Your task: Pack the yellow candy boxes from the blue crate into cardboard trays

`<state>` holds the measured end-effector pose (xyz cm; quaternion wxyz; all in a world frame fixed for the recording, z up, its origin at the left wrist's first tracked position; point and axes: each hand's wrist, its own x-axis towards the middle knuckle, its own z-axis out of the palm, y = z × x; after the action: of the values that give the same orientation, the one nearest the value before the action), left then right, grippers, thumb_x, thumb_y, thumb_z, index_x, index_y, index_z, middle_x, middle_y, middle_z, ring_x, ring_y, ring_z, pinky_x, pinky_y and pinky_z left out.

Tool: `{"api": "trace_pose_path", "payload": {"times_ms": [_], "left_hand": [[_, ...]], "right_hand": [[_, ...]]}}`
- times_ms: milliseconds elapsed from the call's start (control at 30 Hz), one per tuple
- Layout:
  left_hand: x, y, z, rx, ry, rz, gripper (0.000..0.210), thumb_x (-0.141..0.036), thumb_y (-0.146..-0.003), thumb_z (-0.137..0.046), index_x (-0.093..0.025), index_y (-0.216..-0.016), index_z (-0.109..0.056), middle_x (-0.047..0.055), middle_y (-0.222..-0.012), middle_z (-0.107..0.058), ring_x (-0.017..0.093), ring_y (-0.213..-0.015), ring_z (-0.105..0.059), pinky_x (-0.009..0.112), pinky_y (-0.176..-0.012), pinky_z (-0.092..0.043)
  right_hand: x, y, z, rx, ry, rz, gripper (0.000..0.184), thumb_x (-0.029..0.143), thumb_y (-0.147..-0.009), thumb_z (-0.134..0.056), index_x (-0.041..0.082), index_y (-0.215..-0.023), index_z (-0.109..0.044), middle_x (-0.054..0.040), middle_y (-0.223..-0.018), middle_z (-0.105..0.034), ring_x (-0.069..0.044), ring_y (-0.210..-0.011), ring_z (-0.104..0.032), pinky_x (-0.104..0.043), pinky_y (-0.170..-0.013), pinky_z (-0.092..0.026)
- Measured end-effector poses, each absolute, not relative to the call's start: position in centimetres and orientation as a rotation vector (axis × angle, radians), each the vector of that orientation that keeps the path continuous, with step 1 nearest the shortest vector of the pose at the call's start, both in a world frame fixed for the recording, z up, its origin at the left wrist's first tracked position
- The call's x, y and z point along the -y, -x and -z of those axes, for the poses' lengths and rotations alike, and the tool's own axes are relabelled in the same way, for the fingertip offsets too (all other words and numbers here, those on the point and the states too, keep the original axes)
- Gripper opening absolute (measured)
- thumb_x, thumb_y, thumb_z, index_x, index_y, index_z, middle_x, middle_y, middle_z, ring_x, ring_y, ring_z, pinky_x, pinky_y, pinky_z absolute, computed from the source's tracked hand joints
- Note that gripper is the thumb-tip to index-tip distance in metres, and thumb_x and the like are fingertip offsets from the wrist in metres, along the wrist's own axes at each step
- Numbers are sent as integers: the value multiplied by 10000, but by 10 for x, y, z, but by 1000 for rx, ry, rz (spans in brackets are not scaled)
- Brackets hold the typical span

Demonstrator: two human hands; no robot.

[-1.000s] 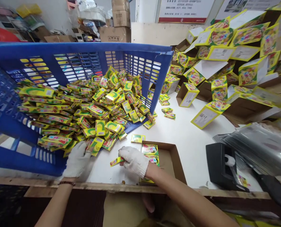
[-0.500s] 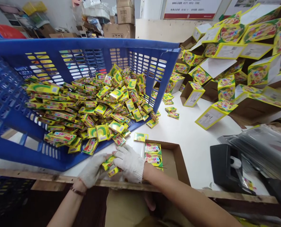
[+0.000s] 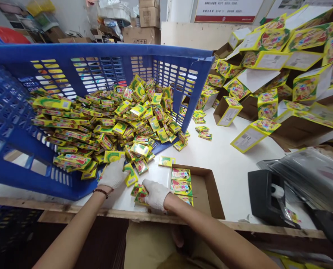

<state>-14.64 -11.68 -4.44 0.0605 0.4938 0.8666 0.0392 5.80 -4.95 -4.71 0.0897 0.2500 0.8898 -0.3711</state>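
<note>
My left hand (image 3: 114,174), in a white glove, is at the crate's low front opening. Its fingers are curled at a small yellow-and-green box (image 3: 131,175) that stands tilted; part of the grip is hidden. Close by, my right hand (image 3: 155,195), also gloved, is closed on small printed boxes (image 3: 140,195) just above the table's front edge. Many more such boxes (image 3: 121,127) lie heaped in the blue plastic crate (image 3: 99,50). To the right of my right hand, a shallow brown carton (image 3: 217,194) has several small boxes (image 3: 181,186) lined along its left side.
A loose small box (image 3: 167,161) lies behind the carton, with a few others (image 3: 203,133) farther back. Open printed cartons (image 3: 273,63) are piled at the right. A black tape dispenser (image 3: 263,198) and clear plastic wrap (image 3: 309,175) sit at the right front.
My left hand has moved away from my right hand, forward to the boxes at the crate opening. My right hand has turned slightly and shifted right, with small boxes in it.
</note>
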Motion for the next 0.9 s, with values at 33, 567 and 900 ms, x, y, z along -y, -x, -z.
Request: {"api": "trace_pose_path", "payload": {"times_ms": [33, 567, 900], "left_hand": [[118, 146, 46, -2607, -1468, -131, 426, -259, -805, -537, -150, -1217, -565, 156, -1119, -655, 289, -1025, -614, 361, -843, -457], [138, 85, 67, -2468, -1362, -734, 82, -273, -755, -573, -216, -739, -517, 72, -928, -588, 244, -957, -550, 364, -899, -419], [165, 45, 82, -2185, -557, -1533, 376, -518, -828, -479, -178, -926, -605, 65, -876, -675, 214, -800, -627, 350, -734, -531]], "right_hand": [[47, -57, 49, -2571, -841, 1326, 310, 288, -721, -661, 199, -1006, -578, -81, -967, -699, -253, -822, -659, -336, -672, -493], [23, -57, 55, -1163, -841, 3098, 335, 388, -762, -711, 171, -954, -543, -60, -820, -696, -232, -809, -696, -438, -817, -563], [74, -32, 58, -1867, -1151, 2648, 430, 410, -989, -179, 160, -1229, -434, -116, -1005, -668, -230, -906, -667, -430, -823, -549]]}}
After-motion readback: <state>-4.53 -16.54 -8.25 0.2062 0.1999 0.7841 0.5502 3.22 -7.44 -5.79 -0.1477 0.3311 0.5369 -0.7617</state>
